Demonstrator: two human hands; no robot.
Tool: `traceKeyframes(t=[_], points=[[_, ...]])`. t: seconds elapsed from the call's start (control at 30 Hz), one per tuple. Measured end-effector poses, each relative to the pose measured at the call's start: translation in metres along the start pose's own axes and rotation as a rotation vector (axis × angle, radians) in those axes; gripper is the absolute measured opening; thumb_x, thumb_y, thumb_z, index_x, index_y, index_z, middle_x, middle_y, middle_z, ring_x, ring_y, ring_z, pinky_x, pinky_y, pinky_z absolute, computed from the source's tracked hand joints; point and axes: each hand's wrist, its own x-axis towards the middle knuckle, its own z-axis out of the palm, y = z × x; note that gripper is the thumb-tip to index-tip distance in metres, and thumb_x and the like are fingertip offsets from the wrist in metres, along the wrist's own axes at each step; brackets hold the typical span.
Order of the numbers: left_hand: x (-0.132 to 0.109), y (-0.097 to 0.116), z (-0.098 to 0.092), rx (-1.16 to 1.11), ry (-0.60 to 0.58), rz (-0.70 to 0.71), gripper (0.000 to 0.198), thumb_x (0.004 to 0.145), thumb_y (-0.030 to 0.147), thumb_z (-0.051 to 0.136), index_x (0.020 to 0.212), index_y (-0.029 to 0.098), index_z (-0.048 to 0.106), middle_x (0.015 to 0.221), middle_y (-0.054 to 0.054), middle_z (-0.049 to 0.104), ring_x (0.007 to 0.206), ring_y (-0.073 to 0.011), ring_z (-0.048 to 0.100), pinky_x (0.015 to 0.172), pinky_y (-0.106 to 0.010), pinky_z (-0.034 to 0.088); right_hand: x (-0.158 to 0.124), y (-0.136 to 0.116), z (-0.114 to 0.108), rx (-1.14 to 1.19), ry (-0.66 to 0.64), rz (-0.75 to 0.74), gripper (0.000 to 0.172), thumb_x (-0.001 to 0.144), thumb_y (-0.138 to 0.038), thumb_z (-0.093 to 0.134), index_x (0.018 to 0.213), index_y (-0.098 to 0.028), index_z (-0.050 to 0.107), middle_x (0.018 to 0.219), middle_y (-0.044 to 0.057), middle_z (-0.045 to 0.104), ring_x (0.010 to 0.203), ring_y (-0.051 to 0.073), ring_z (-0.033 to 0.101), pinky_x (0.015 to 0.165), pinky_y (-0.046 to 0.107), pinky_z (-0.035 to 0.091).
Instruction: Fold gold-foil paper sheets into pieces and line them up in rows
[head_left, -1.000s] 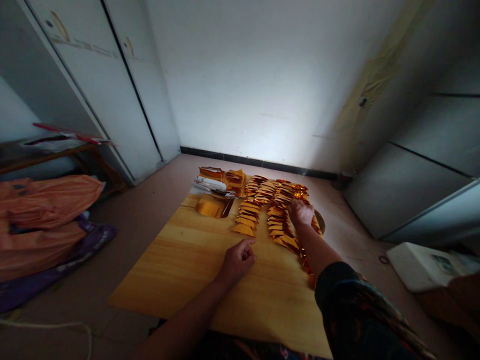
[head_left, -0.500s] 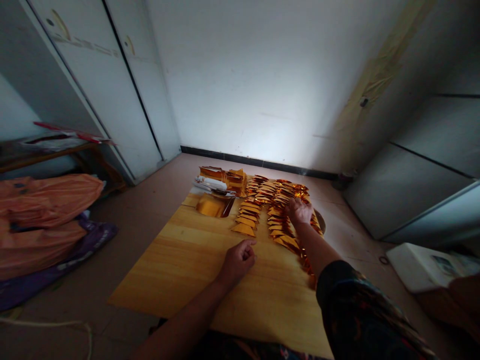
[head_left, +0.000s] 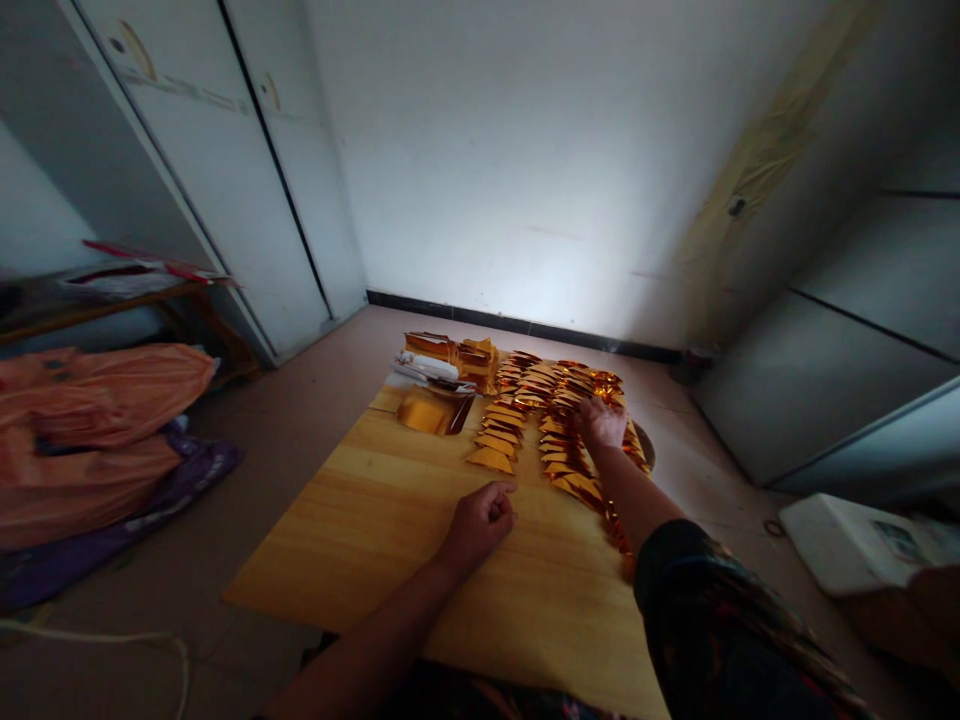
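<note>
Rows of folded gold foil papers (head_left: 499,440) stand packed on the far right part of a wooden table (head_left: 360,530). Over the right-hand rows, my right hand (head_left: 601,425) reaches down with its fingers bunched together among the folded papers; the fingertips are hidden, and what they pinch cannot be made out. My left hand (head_left: 480,518) rests near the middle of the tabletop, fingers curled in and nothing seen in them, just short of the nearest folded paper. A flat gold foil sheet (head_left: 427,412) lies at the far left of the table.
Behind the flat sheet are a white packet (head_left: 427,367) and bundled gold paper (head_left: 431,345). A round object (head_left: 643,448) partly shows past the table's right edge. Orange cloth or bags (head_left: 90,430) lie left; a white box (head_left: 847,540) stands right. Cabinets (head_left: 210,150) and a wall enclose the space.
The whole view has shifted slightly to the right. Both hands hold nearly the same places and poses relative to the table and the gold papers.
</note>
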Motion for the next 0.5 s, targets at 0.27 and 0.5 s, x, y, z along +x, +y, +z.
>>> traceKeyframes(t=[0.27, 0.5], points=[[0.0, 0.003, 0.0, 0.016, 0.015, -0.003, 0.037, 0.067, 0.021, 0.058, 0.103, 0.013, 0.064, 0.067, 0.003, 0.055, 0.057, -0.0089, 0.048, 0.055, -0.019, 0.038, -0.007, -0.004, -0.012, -0.016, 0.046, -0.024, 0.02, 0.086, -0.029, 0.047, 0.096, -0.017, 0.06, 0.095, 0.008, 0.063, 0.079, 0.018, 0.055, 0.069, 0.032, 0.02], [0.005, -0.001, -0.003, -0.068, 0.027, -0.001, 0.037, 0.066, 0.023, 0.058, 0.101, 0.012, 0.064, 0.07, 0.003, 0.055, 0.057, -0.0085, 0.047, 0.054, -0.019, 0.037, -0.006, -0.004, -0.013, -0.04, -0.001, -0.044, 0.018, 0.087, -0.025, 0.048, 0.099, -0.018, 0.058, 0.098, 0.008, 0.062, 0.081, 0.018, 0.056, 0.072, 0.034, 0.021]])
